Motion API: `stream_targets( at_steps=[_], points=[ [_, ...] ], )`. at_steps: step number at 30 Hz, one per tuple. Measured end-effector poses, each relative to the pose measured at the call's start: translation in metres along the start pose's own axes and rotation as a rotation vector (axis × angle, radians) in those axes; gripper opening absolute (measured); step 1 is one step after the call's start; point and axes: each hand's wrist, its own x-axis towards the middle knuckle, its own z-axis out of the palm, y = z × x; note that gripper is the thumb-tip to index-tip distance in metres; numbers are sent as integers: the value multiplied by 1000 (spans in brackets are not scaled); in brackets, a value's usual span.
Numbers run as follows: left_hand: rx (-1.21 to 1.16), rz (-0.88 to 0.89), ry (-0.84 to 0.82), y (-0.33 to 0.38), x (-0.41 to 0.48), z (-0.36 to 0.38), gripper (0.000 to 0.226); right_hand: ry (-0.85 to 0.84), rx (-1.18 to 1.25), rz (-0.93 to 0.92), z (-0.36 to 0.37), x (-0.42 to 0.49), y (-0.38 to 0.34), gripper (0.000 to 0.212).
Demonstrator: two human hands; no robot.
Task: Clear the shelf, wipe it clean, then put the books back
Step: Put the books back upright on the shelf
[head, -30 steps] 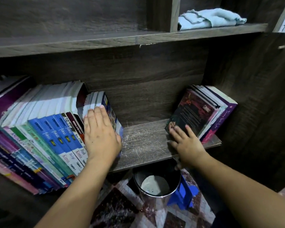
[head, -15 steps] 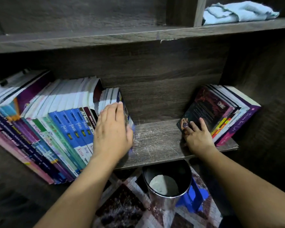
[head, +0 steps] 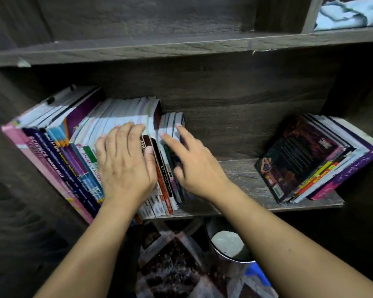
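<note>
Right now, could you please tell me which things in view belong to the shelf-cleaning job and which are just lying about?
Belonging to the job: shelf; row of books, with left hand and right hand open on it; leaning stack of books at right; light blue cloth on the board above.
Just lying about: metal bin below the shelf; blue plastic object beside it.

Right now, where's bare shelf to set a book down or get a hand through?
One free patch: bare board between the row of books on the left and the leaning stack on the right. The left end is crowded: row packed, left hand and right hand both on it. A cloth occupies the upper right bay.
</note>
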Motion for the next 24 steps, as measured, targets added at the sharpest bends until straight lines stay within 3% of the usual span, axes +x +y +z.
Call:
stream_targets(
  at_steps=[3,7,13,17,24],
  points=[
    [-5,17,11,-3,-1,3,47,-45,44,68,10,6,-4,66],
    [-3,30,17,-6,-2,5,48,124,115,184,16,12,-2,34],
    [27,18,22,-5,-1,6,50,251,206,425,27,9,6,67],
    [41,-24,13,2,1,7,49,288,174,502,16,8,18,53],
    [94,-79,20,11,4,10,49,380,114,521,-14,-15,48,51]
  ],
)
